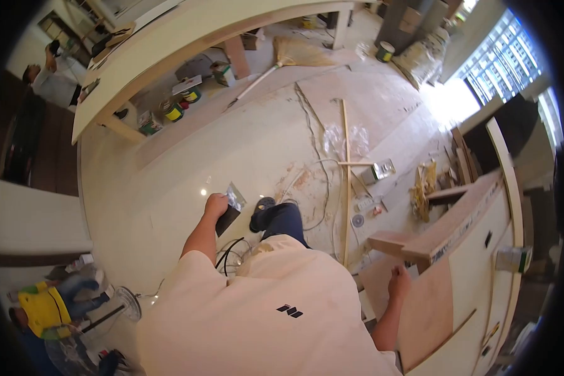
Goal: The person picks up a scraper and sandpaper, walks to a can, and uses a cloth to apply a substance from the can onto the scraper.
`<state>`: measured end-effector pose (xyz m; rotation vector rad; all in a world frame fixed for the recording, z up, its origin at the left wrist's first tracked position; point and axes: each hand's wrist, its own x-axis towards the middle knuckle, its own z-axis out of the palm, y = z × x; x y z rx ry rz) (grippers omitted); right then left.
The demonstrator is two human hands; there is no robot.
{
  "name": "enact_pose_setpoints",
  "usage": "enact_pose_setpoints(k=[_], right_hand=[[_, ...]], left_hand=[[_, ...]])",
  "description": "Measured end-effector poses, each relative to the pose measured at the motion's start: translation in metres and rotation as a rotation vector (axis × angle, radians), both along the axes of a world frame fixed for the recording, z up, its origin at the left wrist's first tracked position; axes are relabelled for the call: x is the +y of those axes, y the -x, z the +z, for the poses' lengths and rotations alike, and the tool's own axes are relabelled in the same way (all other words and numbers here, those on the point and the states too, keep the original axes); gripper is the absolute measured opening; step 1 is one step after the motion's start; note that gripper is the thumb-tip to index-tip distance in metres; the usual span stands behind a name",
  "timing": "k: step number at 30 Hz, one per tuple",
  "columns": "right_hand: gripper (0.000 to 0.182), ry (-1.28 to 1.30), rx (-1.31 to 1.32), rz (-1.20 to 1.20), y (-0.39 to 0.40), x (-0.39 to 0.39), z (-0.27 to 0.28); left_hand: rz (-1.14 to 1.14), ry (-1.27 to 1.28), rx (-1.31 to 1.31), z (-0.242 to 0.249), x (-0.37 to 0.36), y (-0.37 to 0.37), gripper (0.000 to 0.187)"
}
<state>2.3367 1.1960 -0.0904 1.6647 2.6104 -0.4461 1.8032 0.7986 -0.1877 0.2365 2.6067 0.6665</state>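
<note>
My left hand point(216, 204) is closed round the edge of a flat rectangular plate point(229, 220), dark on its lower part, with a whitish smear and a shiny metal strip above. The plate is held over the pale floor, left of my shoe point(262, 213). My right hand point(399, 282) is closed beside the wooden furniture piece, over a brown panel point(429, 304). A small flat grey blade point(412, 271) sticks out by its fingers; the rest of it is hidden.
A long pale workbench point(188, 41) spans the back, with paint cans point(172, 111) under it. A broom point(294, 55), wooden strips point(345, 207), a cable point(311, 125) and a metal tin point(383, 169) lie about. Two people point(53, 78) point(47, 310) are at the left.
</note>
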Motion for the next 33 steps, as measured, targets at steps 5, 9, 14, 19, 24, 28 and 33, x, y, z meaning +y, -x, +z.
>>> enact_pose_setpoints(k=[5,9,14,19,24,28,33], right_hand=[[0.021,-0.025,-0.228,-0.071,0.013,0.0,-0.002],[0.021,0.049,-0.073,-0.289,0.015,0.015,-0.041],[0.019,0.168,-0.138,-0.051,0.179,0.001,-0.053],[0.034,0.117,-0.158,0.278,0.397,0.02,-0.077],[0.012,0.168,-0.036,0.534,0.582,0.037,-0.068],[0.017,0.15,-0.044,0.839,0.699,0.072,-0.119],[0.034,-0.034,-0.685,1.616,0.916,0.076,-0.205]], left_hand=[[0.144,-0.168,-0.019,-0.006,-0.001,0.06,0.03],[0.282,-0.234,-0.136,-0.02,-0.045,0.117,0.029],[0.495,-0.219,-0.092,-0.07,-0.146,0.171,0.029],[0.61,-0.194,-0.04,-0.051,-0.215,0.23,0.028],[0.791,-0.297,-0.034,-0.037,-0.238,0.27,0.029],[0.972,-0.303,-0.072,-0.032,-0.244,0.256,0.029],[0.396,0.369,0.332,-0.117,-0.287,0.174,0.013]])
